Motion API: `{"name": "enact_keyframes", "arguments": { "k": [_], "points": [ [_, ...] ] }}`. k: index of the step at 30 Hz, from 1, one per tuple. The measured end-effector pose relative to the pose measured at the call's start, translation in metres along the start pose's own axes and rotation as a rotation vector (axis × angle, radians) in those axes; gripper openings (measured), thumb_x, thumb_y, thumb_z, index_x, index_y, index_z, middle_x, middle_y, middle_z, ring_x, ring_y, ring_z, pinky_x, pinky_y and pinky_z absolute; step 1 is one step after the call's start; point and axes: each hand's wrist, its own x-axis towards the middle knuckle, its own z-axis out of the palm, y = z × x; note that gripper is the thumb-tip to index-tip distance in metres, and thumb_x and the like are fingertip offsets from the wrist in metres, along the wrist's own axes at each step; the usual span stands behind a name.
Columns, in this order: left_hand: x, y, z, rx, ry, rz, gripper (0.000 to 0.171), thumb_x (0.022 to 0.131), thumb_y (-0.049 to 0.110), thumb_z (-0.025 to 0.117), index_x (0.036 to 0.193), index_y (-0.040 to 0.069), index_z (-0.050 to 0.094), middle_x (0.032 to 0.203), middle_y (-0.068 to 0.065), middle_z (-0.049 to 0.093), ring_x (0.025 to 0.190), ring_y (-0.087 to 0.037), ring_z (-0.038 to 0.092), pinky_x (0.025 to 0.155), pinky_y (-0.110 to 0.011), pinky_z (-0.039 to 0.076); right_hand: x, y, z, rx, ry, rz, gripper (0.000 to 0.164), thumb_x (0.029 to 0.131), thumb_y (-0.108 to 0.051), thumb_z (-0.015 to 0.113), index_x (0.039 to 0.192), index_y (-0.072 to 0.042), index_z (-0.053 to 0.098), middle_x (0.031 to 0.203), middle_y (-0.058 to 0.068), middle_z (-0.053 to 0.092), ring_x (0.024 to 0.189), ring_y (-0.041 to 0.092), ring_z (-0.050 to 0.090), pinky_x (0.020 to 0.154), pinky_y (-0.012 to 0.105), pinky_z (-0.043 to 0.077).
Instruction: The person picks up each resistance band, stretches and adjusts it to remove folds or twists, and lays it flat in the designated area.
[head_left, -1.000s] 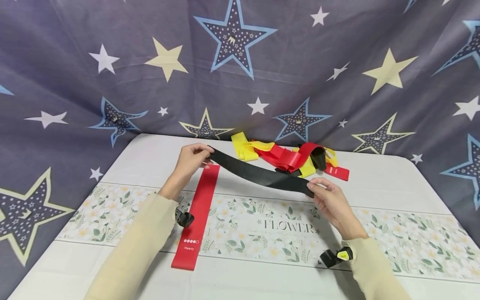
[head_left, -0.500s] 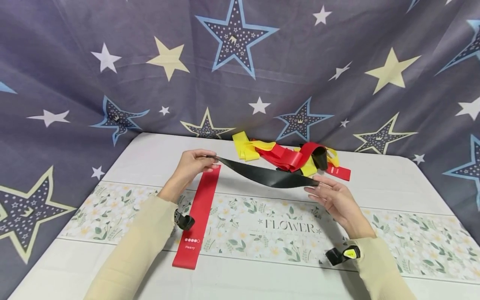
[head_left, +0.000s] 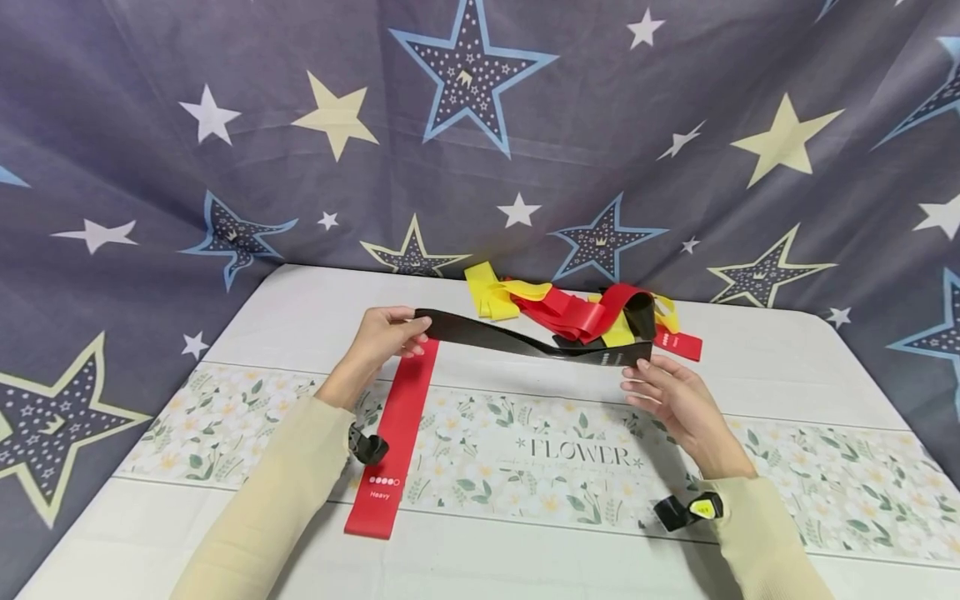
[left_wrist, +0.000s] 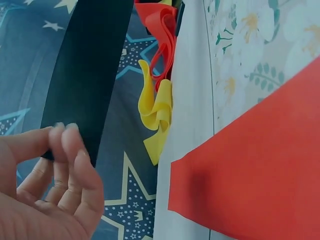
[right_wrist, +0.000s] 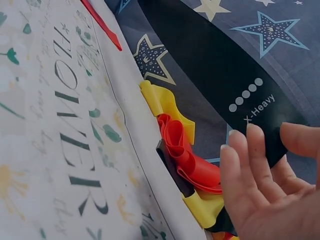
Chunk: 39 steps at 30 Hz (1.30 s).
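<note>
A black resistance band point(head_left: 510, 337) is stretched out between both hands above the table, sagging and twisted a little in its middle. My left hand point(head_left: 385, 336) pinches its left end between thumb and fingers. At the other end, my right hand point(head_left: 678, 400) pinches the band with thumb and fingertips. The right wrist view shows white dots and the print "X-Heavy" on the black band point(right_wrist: 220, 75) near that hand. Under the left hand lies a flat red resistance band point(head_left: 393, 433) marked "Heavy", lengthwise on the table.
At the table's back edge is a tangled pile of red point(head_left: 570, 317), yellow point(head_left: 491, 296) and black bands. The table point(head_left: 480, 558) wears a white cloth with a flowered strip. A grey star-patterned curtain point(head_left: 420, 183) hangs right behind it.
The black band has turned over in the hands, so its printed side now shows near the right hand. The left hand has come down slightly, and the right has shifted a little to the right.
</note>
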Motion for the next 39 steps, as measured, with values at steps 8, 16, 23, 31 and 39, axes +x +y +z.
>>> {"name": "enact_keyframes", "arguments": {
  "k": [8,16,23,31,39],
  "points": [
    [-0.001,-0.004,-0.002,0.069,-0.012,0.021,0.020,0.091,0.016,0.062,0.095,-0.004,0.061,0.053,0.005,0.044,0.048,-0.006,0.042,0.054,-0.021,0.042,0.000,0.001,0.001,-0.181,0.046,-0.028,0.014,0.097,-0.023,0.055,0.085,-0.016,0.058,0.068,-0.007,0.064,0.060,0.006,0.062,0.064,0.022,0.055],
    [0.006,-0.005,-0.005,0.123,0.043,0.009,0.030,0.092,0.017,0.057,0.111,-0.006,0.063,0.074,0.009,0.059,0.070,-0.006,0.054,0.075,-0.032,0.050,-0.007,0.010,0.017,-0.551,-0.036,-0.021,0.016,0.100,-0.015,0.044,0.094,-0.001,0.047,0.068,-0.005,0.062,0.059,0.007,0.063,0.063,0.026,0.055],
    [0.017,-0.004,-0.004,0.066,-0.020,-0.066,0.027,0.096,0.012,0.048,0.113,-0.009,0.054,0.081,-0.003,0.051,0.060,-0.006,0.053,0.056,-0.021,0.054,-0.018,0.028,0.031,-0.581,-0.145,0.003,0.008,0.092,-0.006,0.051,0.085,0.000,0.051,0.070,-0.001,0.058,0.064,0.009,0.062,0.064,0.028,0.056],
    [0.030,-0.005,0.002,0.066,-0.127,-0.104,0.039,0.089,-0.004,0.036,0.127,-0.015,0.041,0.098,-0.015,0.048,0.066,-0.011,0.056,0.059,-0.019,0.055,-0.035,0.043,0.051,-0.490,-0.411,0.140,0.030,0.081,-0.003,0.054,0.107,0.013,0.054,0.068,0.000,0.060,0.058,0.008,0.061,0.058,0.027,0.056],
    [0.040,-0.002,0.010,0.173,-0.102,-0.021,0.028,0.090,0.000,0.052,0.116,-0.008,0.058,0.098,-0.013,0.059,0.063,-0.009,0.057,0.053,-0.021,0.054,-0.048,0.063,0.084,-0.443,-0.558,0.290,0.022,0.077,-0.005,0.062,0.096,0.007,0.061,0.064,0.003,0.067,0.049,0.005,0.060,0.045,0.019,0.050]
  ]
}}
